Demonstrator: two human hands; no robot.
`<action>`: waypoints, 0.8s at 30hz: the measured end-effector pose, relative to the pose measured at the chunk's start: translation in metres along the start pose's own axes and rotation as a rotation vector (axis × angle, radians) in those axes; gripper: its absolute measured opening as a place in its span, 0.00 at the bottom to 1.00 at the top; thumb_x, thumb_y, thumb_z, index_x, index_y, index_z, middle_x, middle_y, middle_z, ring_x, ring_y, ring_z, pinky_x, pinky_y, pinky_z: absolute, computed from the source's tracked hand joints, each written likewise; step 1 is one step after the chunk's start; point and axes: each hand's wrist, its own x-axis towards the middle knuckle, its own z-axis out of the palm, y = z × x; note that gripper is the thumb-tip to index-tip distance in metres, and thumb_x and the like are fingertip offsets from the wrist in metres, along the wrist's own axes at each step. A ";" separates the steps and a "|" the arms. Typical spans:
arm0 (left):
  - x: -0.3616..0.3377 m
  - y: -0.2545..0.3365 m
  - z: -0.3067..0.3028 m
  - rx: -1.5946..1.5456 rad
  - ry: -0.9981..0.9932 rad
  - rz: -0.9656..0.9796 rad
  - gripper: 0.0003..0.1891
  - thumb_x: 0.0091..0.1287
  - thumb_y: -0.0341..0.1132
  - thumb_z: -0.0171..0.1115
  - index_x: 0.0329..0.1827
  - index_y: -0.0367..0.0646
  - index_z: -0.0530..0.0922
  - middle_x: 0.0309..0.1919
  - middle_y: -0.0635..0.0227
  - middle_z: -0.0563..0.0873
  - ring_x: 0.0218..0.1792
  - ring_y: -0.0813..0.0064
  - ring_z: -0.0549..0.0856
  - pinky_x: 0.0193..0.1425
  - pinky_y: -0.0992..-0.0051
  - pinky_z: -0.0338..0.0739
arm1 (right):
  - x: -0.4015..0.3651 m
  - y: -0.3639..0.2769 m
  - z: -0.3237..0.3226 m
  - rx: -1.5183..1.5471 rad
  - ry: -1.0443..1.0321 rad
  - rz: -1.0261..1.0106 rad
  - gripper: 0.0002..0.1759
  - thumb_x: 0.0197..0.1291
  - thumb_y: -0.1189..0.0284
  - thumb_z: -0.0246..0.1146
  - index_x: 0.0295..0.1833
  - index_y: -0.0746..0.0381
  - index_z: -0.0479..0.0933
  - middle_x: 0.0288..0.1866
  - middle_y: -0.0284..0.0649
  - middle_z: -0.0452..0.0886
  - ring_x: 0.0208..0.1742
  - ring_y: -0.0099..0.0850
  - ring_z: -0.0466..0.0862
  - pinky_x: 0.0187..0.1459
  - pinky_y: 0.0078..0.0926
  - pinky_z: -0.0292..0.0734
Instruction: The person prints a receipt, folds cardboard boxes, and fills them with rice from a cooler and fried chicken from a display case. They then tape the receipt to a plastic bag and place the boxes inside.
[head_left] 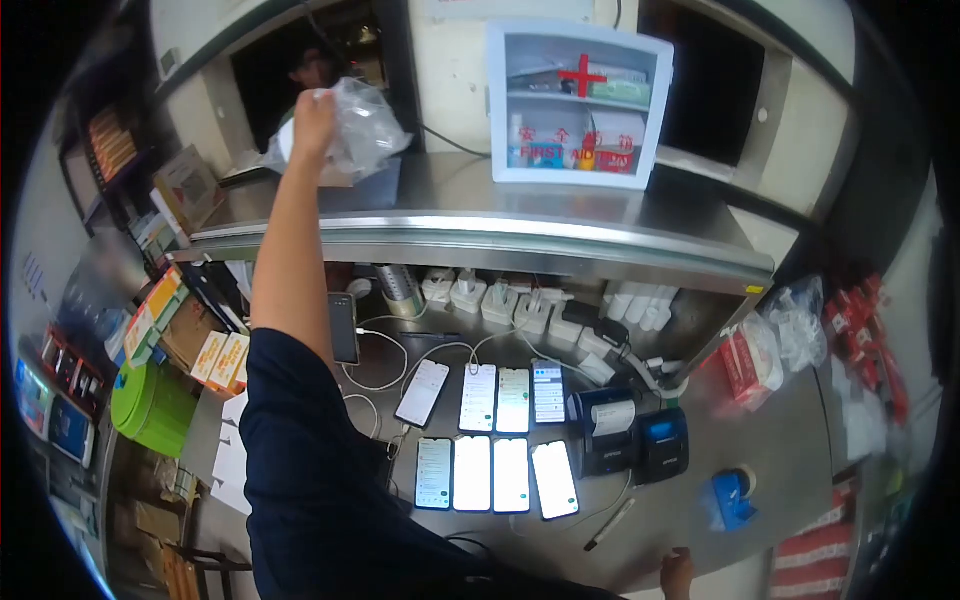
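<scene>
My left hand is raised above the upper steel shelf, its fingers closed on a clear plastic bag. Something white shows at the hand's left side; what the bag contains I cannot make out. A greyish box-like thing stands just below the bag, partly hidden. Down at the counter's front edge is my right hand, small in view, with fingers curled and nothing visible in them. Nearest to it are a pen and a blue tape dispenser.
Several lit phones lie in two rows on the steel counter, among white cables. Two black receipt printers stand beside them. A first aid box sits on the shelf. A green bin is at left; a person appears beyond the window.
</scene>
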 end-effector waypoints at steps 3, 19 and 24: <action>0.040 -0.107 0.000 0.828 -0.221 0.325 0.18 0.67 0.43 0.44 0.36 0.37 0.77 0.33 0.51 0.81 0.40 0.52 0.79 0.46 0.59 0.71 | -0.001 0.001 -0.002 -0.140 0.005 0.026 0.16 0.53 0.71 0.60 0.48 0.64 0.70 0.32 0.55 0.79 0.37 0.50 0.80 0.39 0.41 0.74; -0.290 0.108 0.052 0.390 -0.211 0.521 0.08 0.64 0.34 0.54 0.39 0.39 0.77 0.35 0.58 0.79 0.37 0.63 0.77 0.45 0.68 0.69 | 0.059 -0.184 0.013 0.165 0.173 -0.624 0.17 0.48 0.77 0.60 0.47 0.63 0.73 0.37 0.45 0.78 0.39 0.41 0.79 0.44 0.36 0.71; -0.438 0.151 0.081 -0.260 -0.558 -0.082 0.04 0.59 0.30 0.58 0.28 0.40 0.77 0.25 0.63 0.76 0.32 0.65 0.76 0.37 0.70 0.67 | 0.062 -0.197 0.042 0.059 0.165 -0.667 0.23 0.46 0.76 0.62 0.52 0.64 0.70 0.46 0.47 0.74 0.46 0.44 0.73 0.49 0.38 0.67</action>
